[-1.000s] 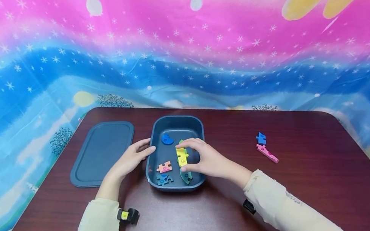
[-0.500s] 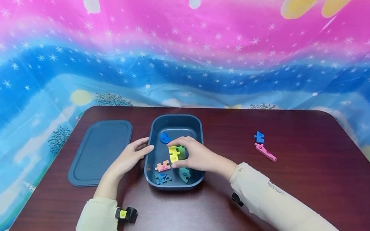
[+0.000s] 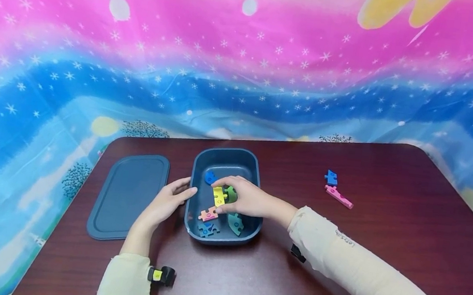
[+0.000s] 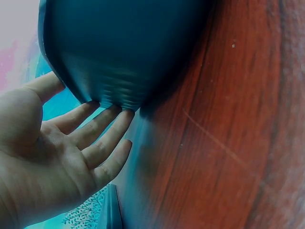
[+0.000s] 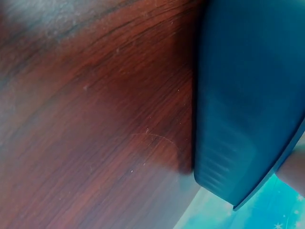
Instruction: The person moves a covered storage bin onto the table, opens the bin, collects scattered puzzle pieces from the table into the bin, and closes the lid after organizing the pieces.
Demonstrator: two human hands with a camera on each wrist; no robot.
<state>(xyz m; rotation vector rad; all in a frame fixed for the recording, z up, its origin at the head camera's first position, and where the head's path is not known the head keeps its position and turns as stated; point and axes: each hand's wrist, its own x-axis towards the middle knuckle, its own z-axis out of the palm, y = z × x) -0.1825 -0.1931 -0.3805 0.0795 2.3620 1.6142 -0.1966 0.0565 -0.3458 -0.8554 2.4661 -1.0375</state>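
Observation:
In the head view a dark blue-grey box (image 3: 227,158) stands on the table with several puzzle pieces inside. My right hand (image 3: 252,199) reaches in from the right and pinches a yellow puzzle piece (image 3: 218,196) between thumb and fingers, low in the box. Around it lie a green piece (image 3: 231,194), a blue piece (image 3: 209,178), a salmon piece (image 3: 208,214), a teal piece (image 3: 235,225) and a dark blue-green piece (image 3: 208,230). My left hand (image 3: 166,203) touches the box's left side; its fairly straight fingers rest against the outer wall (image 4: 114,62) in the left wrist view.
A flat matching lid (image 3: 127,196) lies left of the box. At the right of the table (image 3: 384,232) are a blue puzzle piece (image 3: 332,177) and a long pink one (image 3: 339,197). A patterned cloth (image 3: 245,70) hangs behind. The right wrist view shows mostly the box's outer wall (image 5: 248,95).
My right hand has moved left inside the box with the yellow piece, uncovering more of the green piece and bringing the yellow one just above the salmon piece. My left hand stays at the box.

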